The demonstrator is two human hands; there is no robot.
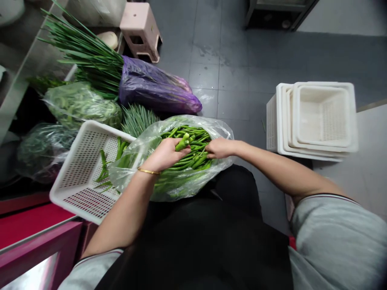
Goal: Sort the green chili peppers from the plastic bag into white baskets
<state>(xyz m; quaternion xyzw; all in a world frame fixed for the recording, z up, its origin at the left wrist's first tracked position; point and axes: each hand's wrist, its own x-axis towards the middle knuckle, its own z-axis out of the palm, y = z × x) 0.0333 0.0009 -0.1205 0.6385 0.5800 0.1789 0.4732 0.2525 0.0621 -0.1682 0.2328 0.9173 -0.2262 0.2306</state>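
Green peppers (201, 160), long and thin, fill a clear plastic bag (178, 189) whose wide mouth lies open in front of the person, its left side overlapping the far right corner of a white basket (86, 173). More peppers (104, 165) lie inside that basket, toward its right side, while its left part shows bare mesh. The left hand (169, 155) is above the bag's mouth, its fingers closed round a small bunch with the ends poking out past the thumb. The right hand (220, 148) reaches in over the bag's right edge, fingers curled down among the peppers; whether they pinch any, I cannot tell. The step in hand looks like gathering peppers out of the bag by the handful. Adding to the bunch would call for a narrow pinch by the right fingers and a steady left grip, so nothing slips out.
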